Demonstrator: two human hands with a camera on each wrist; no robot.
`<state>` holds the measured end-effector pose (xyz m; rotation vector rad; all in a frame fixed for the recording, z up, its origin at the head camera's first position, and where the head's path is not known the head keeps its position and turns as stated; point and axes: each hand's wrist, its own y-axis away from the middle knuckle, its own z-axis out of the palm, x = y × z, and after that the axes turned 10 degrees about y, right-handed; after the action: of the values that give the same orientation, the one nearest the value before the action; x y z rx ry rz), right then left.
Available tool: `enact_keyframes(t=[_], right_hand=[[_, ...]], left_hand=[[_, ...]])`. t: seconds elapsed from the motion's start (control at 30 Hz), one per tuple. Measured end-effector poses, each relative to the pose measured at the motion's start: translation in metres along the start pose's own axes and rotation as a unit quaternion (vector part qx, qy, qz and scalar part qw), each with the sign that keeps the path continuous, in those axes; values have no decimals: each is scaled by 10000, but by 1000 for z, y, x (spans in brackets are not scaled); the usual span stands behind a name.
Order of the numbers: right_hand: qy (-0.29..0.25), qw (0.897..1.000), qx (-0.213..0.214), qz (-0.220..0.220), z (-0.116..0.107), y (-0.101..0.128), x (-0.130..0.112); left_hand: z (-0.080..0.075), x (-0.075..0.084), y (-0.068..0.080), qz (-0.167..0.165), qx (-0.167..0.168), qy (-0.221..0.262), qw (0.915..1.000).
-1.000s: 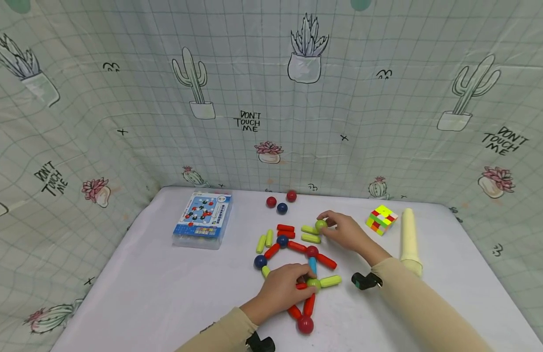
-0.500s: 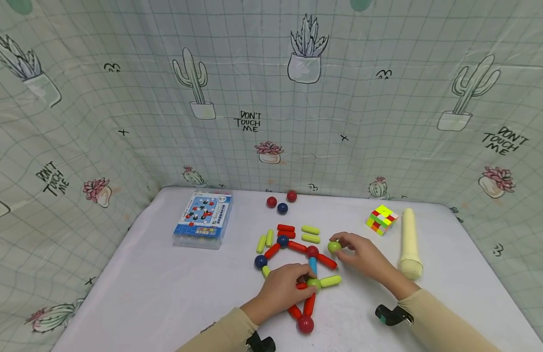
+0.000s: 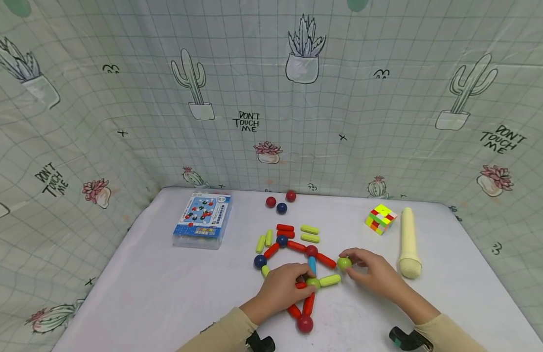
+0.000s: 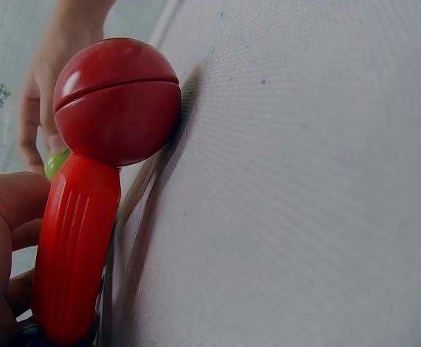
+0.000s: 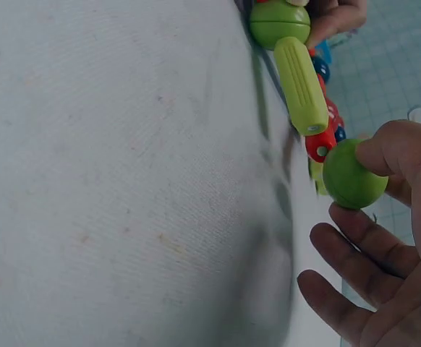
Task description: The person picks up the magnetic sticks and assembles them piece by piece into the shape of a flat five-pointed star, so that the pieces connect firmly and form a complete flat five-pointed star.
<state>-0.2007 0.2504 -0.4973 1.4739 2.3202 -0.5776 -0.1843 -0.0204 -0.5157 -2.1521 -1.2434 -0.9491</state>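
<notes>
My left hand (image 3: 282, 288) grips a green ball (image 3: 313, 284) in a figure of balls and rods; its palm hides part of that figure. A yellow-green rod (image 3: 330, 280) sticks out rightward from this ball, while red rods run to a red ball (image 4: 116, 101) at the near end. Between thumb and fingers my right hand (image 3: 377, 276) pinches a second green ball (image 5: 355, 173). In the head view that ball is right by the free end of a red rod (image 3: 327, 260), which extends from another red ball (image 3: 312, 251).
Loose yellow-green rods (image 3: 309, 238) and red rods (image 3: 285, 228) lie behind the figure. Farther back are two red balls and a dark blue ball (image 3: 282, 208). A boxed set (image 3: 202, 220) lies at left; a puzzle cube (image 3: 381, 219) and a pale yellow microphone-shaped object (image 3: 410, 244) are at right.
My right hand has carried its green ball from the loose yellow-green rods toward me and to the right, down to the red rod's end. The left hand has stayed in place.
</notes>
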Motion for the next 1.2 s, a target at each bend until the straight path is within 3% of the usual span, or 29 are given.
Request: enact_keyframes(t=[0.2, 0.57, 0.7, 0.9, 1.2], right_hand=[[-5, 9999, -30, -165, 5, 6, 1], [121, 9998, -135, 118, 11, 6, 2], [74, 9998, -161, -18, 11, 8, 4], [-76, 9989, -456, -83, 13, 8, 3], [303, 9990, -341, -21, 20, 2, -5]], left_hand=[[0, 0, 0, 36, -9, 1, 10000], [0, -1, 0, 18, -49, -30, 10000], [0, 0, 0, -2, -59, -51, 10000], [-1, -1, 0, 11, -41, -68, 10000], [-1, 0, 0, 44, -55, -34, 10000]])
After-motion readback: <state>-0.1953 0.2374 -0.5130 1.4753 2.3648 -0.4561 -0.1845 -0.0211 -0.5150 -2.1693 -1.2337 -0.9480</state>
